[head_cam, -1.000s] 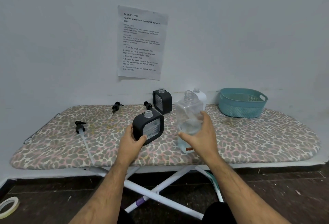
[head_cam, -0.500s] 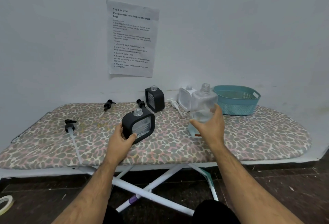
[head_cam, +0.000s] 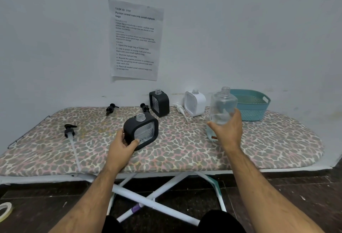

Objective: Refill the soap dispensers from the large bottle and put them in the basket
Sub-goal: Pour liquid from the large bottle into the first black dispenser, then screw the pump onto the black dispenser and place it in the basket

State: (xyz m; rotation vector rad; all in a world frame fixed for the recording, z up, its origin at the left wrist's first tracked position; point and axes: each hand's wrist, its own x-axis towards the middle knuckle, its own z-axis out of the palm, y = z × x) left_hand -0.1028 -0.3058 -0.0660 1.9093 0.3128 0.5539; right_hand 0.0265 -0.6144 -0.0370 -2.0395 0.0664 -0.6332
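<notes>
My left hand (head_cam: pixel 122 146) grips a black square soap dispenser (head_cam: pixel 141 131) with its neck uncapped, tilted on the ironing board (head_cam: pixel 268 144). My right hand (head_cam: pixel 228 131) holds the large clear bottle (head_cam: pixel 223 108), upright and uncapped, with a little liquid at its base. Standing near the wall are a second black dispenser (head_cam: pixel 159 103) and a white dispenser (head_cam: pixel 195 102), both open at the top. The teal basket (head_cam: pixel 249 104) sits at the back right, just behind the large bottle.
Loose pump heads lie on the board: a black pump with a long tube (head_cam: pixel 70 133) at left, a black pump (head_cam: pixel 110 108) further back, another black pump (head_cam: pixel 144 106), and a white pump (head_cam: pixel 179 108). A paper sheet (head_cam: pixel 135 39) hangs on the wall. A tape roll (head_cam: pixel 5 210) lies on the floor.
My right hand has carried the large bottle to the right, away from the black dispenser and toward the basket. The left hand still holds the black dispenser in place.
</notes>
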